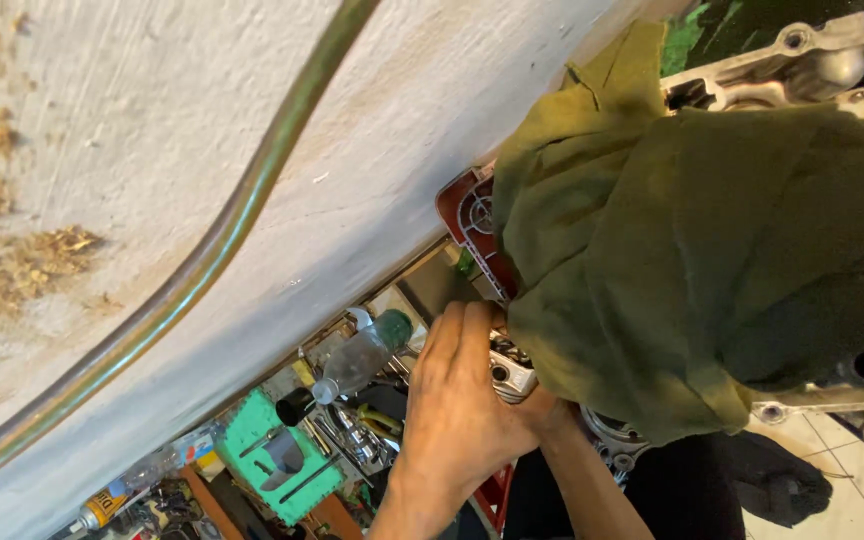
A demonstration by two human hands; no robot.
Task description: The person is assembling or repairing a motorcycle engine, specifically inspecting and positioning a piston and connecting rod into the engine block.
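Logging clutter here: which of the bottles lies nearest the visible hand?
The clear plastic bottle with the green cap, just beside the hand. The yellow-labelled bottle lies far off at the bottom edge.

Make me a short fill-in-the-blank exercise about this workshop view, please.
1. The cloth draped over the metal engine part is olive ____ in colour.
2. The hand presses on a metal part at the cloth's ____ edge.
3. The clear plastic bottle has a ____ cap.
4. A thin hose runs across the pale ____.

Missing words: green; lower; green; wall
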